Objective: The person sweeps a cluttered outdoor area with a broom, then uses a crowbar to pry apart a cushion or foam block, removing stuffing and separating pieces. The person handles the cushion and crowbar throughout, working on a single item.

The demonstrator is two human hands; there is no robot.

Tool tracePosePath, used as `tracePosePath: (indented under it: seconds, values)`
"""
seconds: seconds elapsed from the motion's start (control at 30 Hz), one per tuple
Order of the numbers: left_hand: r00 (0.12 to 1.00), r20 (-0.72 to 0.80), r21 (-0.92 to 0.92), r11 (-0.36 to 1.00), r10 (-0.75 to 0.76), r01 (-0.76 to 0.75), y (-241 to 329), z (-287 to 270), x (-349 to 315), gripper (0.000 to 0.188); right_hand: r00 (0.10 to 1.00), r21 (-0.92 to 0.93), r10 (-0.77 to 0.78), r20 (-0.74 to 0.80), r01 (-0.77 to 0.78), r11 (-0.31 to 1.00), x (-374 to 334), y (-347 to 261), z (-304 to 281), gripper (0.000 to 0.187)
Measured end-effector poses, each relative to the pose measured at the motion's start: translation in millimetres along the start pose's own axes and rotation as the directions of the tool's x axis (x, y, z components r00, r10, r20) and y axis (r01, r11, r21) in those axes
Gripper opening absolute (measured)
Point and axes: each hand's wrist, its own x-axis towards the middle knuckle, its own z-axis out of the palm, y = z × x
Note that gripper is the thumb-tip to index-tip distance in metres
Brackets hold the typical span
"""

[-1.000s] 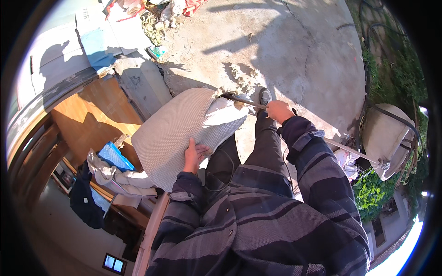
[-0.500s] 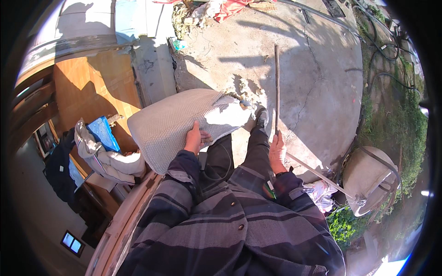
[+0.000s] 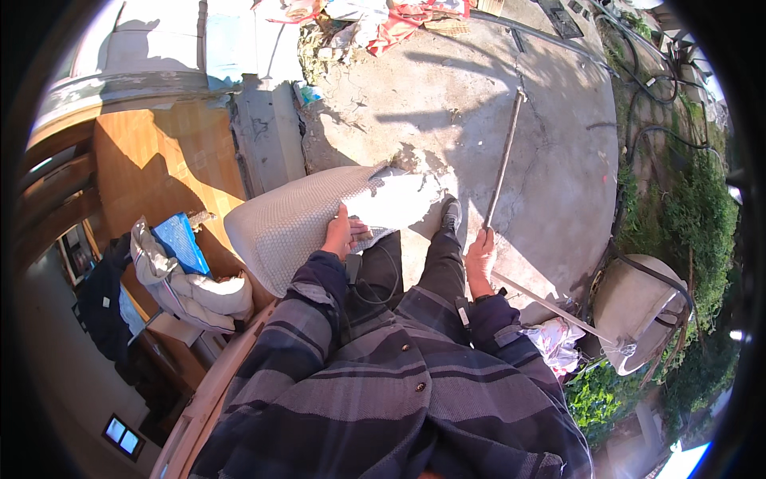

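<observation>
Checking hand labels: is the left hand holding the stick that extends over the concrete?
No, the right hand grips that stick, while the left hand is at the textured bag.

Head-height fisheye view, looking down, near

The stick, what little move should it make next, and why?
Maybe swing the stick's far end left toward the sack's white end. The right hand holds the stick near its lower end, but its far end points away, over the concrete. The left hand is on the sack, so it could probably steady it.
</observation>
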Motion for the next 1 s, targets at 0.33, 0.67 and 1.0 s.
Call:
tracePosePath:
  seconds: [0.33,0.67,1.0]
  values:
    - [0.991,0.119,0.046,0.997,0.061,-0.067,17,-3,3,0.063,0.622,-0.198,0.415,0.664,-0.389,0.900,1,-34,-8,0.039]
    - [0.466,0.254,0.957,-0.149,0.848,-0.250,103,-57,-102,0.054,0.730,0.038,0.389,0.562,-0.493,0.869,-2,-26,4,0.032]
    - [0.623,0.244,0.951,-0.309,0.743,-0.002,143,-44,-84,0.058,0.812,0.772,0.468,-0.348,-0.035,0.635,22,-84,61,0.030]
